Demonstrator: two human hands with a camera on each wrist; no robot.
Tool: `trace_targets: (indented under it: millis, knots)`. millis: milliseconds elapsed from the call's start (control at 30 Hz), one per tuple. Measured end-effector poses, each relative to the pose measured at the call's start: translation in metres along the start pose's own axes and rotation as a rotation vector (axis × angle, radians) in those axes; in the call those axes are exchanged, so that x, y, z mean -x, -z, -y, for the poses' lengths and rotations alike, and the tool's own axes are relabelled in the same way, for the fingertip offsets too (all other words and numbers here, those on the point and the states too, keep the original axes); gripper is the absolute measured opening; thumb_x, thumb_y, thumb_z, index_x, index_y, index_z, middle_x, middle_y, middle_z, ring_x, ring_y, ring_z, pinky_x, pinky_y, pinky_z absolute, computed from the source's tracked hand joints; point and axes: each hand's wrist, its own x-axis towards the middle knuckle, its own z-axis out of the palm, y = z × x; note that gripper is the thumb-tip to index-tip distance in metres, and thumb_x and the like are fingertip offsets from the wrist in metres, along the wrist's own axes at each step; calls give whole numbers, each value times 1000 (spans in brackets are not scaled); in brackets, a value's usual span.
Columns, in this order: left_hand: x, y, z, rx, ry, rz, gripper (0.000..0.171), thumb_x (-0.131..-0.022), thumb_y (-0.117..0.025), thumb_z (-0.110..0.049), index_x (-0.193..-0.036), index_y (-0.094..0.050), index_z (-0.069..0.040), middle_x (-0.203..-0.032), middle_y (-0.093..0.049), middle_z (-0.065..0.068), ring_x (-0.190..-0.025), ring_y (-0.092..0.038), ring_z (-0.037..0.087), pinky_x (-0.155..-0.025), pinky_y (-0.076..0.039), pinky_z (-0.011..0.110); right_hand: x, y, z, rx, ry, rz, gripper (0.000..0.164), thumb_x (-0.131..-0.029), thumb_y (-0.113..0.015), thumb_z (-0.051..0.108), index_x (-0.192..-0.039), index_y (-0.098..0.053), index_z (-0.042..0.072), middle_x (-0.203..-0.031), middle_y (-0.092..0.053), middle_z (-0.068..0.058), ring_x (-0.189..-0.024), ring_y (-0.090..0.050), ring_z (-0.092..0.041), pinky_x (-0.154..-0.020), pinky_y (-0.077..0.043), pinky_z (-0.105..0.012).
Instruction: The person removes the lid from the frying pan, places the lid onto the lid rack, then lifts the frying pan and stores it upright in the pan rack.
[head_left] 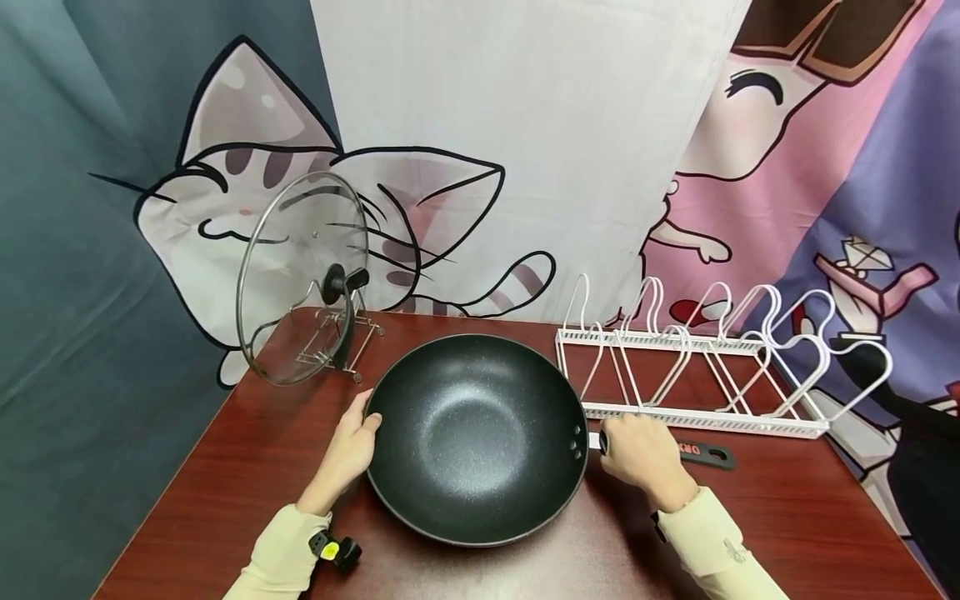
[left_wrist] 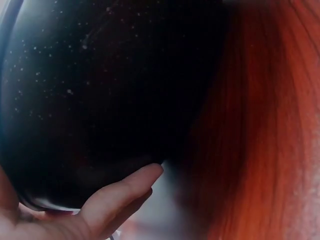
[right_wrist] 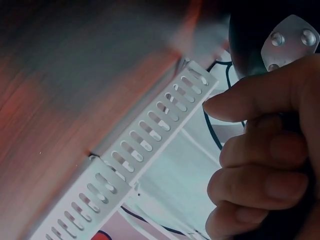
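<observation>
A black wok (head_left: 472, 442) with a speckled inside is between my two hands, over the middle of the table. My left hand (head_left: 351, 442) holds its left rim, thumb over the edge and fingers against the outside. The left wrist view shows the wok's dark underside (left_wrist: 85, 90) and the fingers (left_wrist: 122, 195) supporting it near the rim. On the right, my right hand (head_left: 643, 454) grips the handle (head_left: 705, 453), with fingers (right_wrist: 255, 185) curled round it. A riveted metal plate (right_wrist: 286, 45) joins handle and wok. Whether the wok's base touches the table cannot be told.
A clear glass lid (head_left: 288, 250) stands upright in a wire stand (head_left: 360, 342) at the back left. Behind my right hand lies a white rack (head_left: 712, 421) with several looped dividers. Both are on the reddish wooden table (head_left: 195, 517), with printed cloth (head_left: 585, 100) hanging behind.
</observation>
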Motion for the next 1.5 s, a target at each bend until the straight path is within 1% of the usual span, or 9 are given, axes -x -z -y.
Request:
trace_targets:
  millis: [167,300,533,800,1100,1200,1333,1433,1500]
  knots:
    - [-4,-2,2,14,-22,-10,41,-91,-41,4,-132,-40,4,-128,-48,25,-120,-43,34,-100,-30,47,-3,-3,-2,-2,-1,6,22,-60,-60,14,-50,-41,20,-46,-39,3,-40,-45,-23,-34,-32,-38]
    - [-10,-2,2,31,-34,-5,41,-90,-40,5,-131,-40,6,-126,-49,26,-117,-45,34,-99,-32,46,-7,-4,-3,1,-4,13,20,-61,-61,16,-50,-44,18,-46,-41,2,-39,-44,-24,-34,-32,-39]
    - [-20,-5,0,85,-30,-2,42,-89,-41,6,-131,-40,7,-127,-49,26,-117,-45,33,-100,-31,44,-19,-5,-11,0,-21,45,18,-61,-61,17,-51,-47,18,-47,-45,-1,-43,-49,-27,-37,-37,-43]
    - [-29,-7,4,105,-66,-10,41,-88,-39,9,-129,-41,9,-124,-50,28,-113,-48,34,-97,-34,45,-29,-6,-16,-23,-31,63,13,-59,-63,18,-54,-51,17,-51,-49,-2,-48,-52,-29,-39,-39,-45]
    - [-34,-8,2,147,-41,9,42,-89,-39,8,-131,-40,9,-126,-48,28,-113,-48,34,-96,-35,42,-35,-8,-18,-28,-52,82,12,-59,-63,18,-54,-52,18,-52,-50,-2,-49,-53,-29,-40,-40,-46]
    - [-33,-6,-11,165,-29,22,42,-89,-38,9,-131,-38,12,-127,-46,30,-115,-46,38,-98,-33,44,-37,-10,-19,-33,-64,88,13,-60,-63,18,-53,-51,18,-52,-50,-2,-49,-53,-29,-40,-39,-46]
    - [-37,-7,-13,173,-8,33,42,-90,-37,9,-132,-36,12,-127,-45,32,-113,-47,39,-96,-36,42,-40,-11,-21,-37,-75,94,15,-61,-62,17,-52,-50,19,-51,-49,-1,-49,-53,-29,-40,-39,-46]
    - [-44,-9,0,184,-8,23,42,-91,-37,7,-133,-37,9,-127,-47,29,-112,-49,37,-94,-37,38,-42,-11,-21,-44,-76,94,16,-61,-62,16,-52,-49,19,-51,-49,-1,-48,-52,-28,-40,-38,-46]
    - [-45,-9,0,193,-7,13,42,-91,-37,7,-132,-38,9,-127,-48,28,-112,-49,36,-94,-37,38,-44,-11,-20,-49,-79,97,16,-61,-61,16,-51,-49,20,-51,-49,-1,-48,-52,-28,-39,-38,-45]
